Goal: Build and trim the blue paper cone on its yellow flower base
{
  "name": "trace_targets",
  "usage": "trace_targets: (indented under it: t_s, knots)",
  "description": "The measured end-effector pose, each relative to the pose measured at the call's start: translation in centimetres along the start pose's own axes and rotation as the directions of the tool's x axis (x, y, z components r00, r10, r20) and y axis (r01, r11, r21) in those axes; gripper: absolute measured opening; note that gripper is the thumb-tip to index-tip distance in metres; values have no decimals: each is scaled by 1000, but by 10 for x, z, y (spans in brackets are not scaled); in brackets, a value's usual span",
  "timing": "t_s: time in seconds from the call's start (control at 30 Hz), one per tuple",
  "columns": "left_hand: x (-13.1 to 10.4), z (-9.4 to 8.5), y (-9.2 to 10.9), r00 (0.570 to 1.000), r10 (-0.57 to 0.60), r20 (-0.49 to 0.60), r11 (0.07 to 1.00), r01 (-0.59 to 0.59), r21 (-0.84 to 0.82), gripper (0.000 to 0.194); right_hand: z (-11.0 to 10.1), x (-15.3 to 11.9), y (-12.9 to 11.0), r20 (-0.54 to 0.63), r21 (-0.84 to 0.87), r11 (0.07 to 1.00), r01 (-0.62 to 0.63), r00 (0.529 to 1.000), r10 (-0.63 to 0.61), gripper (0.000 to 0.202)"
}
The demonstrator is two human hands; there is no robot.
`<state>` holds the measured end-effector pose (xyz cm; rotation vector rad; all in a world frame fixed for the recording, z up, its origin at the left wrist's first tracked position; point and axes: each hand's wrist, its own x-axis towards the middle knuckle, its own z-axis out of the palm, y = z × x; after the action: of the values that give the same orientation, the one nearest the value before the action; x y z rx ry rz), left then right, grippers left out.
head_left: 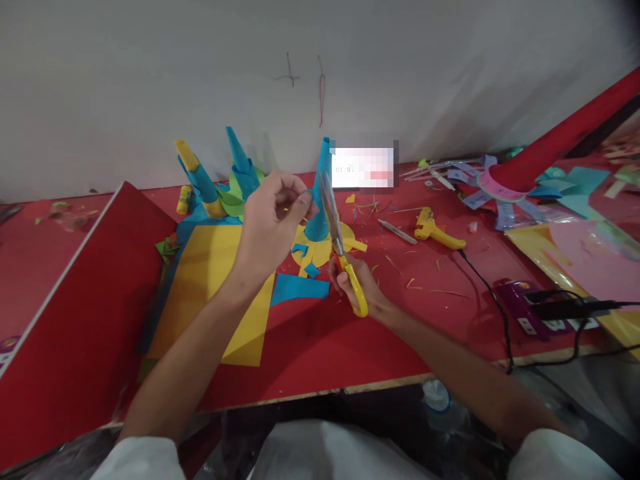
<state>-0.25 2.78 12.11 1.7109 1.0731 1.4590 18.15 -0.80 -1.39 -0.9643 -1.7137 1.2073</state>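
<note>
One pair of yellow-handled scissors (356, 287) is held in the person's right hand (353, 279), whose fingers are curled around the handles; the blades point up and away, in front of the edge of a blue paper cone (317, 217). The left hand (280, 217) is raised beside that cone, thumb and fingertips drawn together; whether a scrap is pinched there cannot be told.

Three rolled blue paper pieces stand on the table (310, 353): this cone, upright on a yellow paper cut-out (345, 233), and, farther left, a plain blue roll (239, 153) and a yellow-tipped roll (194, 170). The left hand and wrist partly cover the cut-out and one large yellow sheet (210, 287). Two small blue scraps (312, 271) and one larger blue offcut (300, 289) lie nearest the person.

Behind the cone is one phone (363, 167), its screen mostly pixelated. One glue stick (184, 199), one white pen-like tool (397, 231) and one yellow glue gun (437, 230) lie around. The glue gun's black cord runs toward the front edge, near a purple box (525, 310) partly covered by a black plug block (560, 307). A red board (80, 320) blocks part of the left side and is cut off by the frame.
</note>
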Motion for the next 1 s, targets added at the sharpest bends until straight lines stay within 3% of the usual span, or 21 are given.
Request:
trace_targets:
  t_s: [0.27, 0.57, 1.0]
  knots:
    - [-3, 5, 1, 999, -4, 54, 1000, 6, -22, 19, -1, -3, -18, -45, 55, 998, -7, 999, 10, 74]
    - [-5, 7, 3, 998, -16, 57, 1000, 16, -1, 16, -2, -3, -13, -55, 48, 999, -1, 998, 3, 71]
    - [-3, 1, 2, 998, 56, -13, 990, -54, 130, 12, -4, -1, -12, -53, 9, 999, -31, 998, 32, 72]
